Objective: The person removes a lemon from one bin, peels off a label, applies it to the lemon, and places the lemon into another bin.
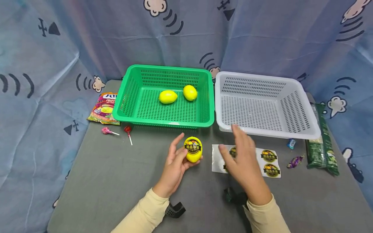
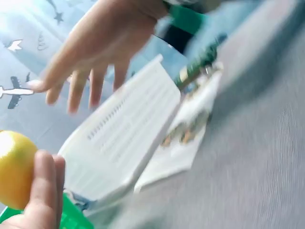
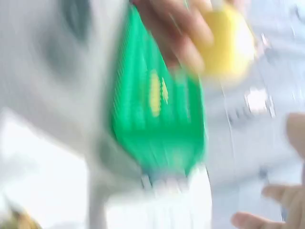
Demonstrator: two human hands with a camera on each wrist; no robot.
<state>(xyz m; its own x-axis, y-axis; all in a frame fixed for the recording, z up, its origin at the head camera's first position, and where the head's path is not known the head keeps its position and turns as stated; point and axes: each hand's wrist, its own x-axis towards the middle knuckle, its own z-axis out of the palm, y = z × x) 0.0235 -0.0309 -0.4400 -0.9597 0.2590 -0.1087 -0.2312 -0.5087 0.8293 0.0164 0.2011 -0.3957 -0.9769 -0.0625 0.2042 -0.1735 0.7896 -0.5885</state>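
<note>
- One lemon sits in our left grip, thumb and fingers around it, its round sticker facing up.
- Our right grip holds nothing, fingers spread, above the sticker sheet.
- To seat the sticker well, we should steady the lemon and smooth from the middle outward, so the curve leaves no crease.
- We read 精品水果 on the sticker; beyond and left of the left grip, a packet shows "FOX" and "FRUIT".
</note>
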